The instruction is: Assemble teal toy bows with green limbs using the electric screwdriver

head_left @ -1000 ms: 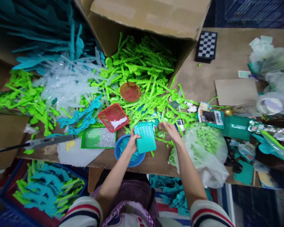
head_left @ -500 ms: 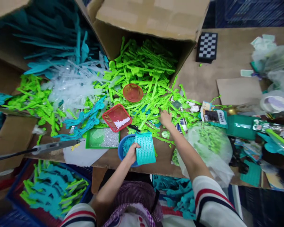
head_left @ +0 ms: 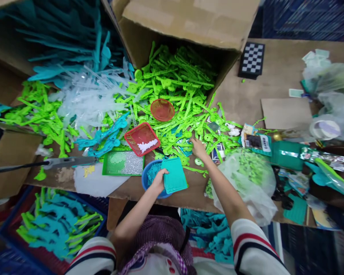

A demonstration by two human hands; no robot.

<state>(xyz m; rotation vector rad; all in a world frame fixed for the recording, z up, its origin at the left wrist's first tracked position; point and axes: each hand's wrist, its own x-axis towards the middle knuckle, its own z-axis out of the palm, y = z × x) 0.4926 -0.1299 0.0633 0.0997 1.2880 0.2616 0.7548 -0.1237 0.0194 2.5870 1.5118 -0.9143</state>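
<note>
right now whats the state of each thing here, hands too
left hand: gripping the teal plate
teal plate: held flat, partly over the blue bowl
blue bowl: upright, holds teal bits
right hand: reaching into the green parts
cardboard box: tipped open, green parts spilling out
red basket: upright, white pieces inside

On the tabletop [head_left: 246, 99], the open carton [head_left: 189, 23] lies at the back with plastic sprues [head_left: 177, 84] spilling forward from it. The flat tray [head_left: 174, 175] sits at the near edge over a bowl [head_left: 149, 179] (partly hidden), with a shallow basket [head_left: 141, 139] just behind it and a bead tray [head_left: 123, 163] to its left. A bag [head_left: 246, 179] lies to the right, and the checkered board [head_left: 252, 59] is far back on the right.
</note>
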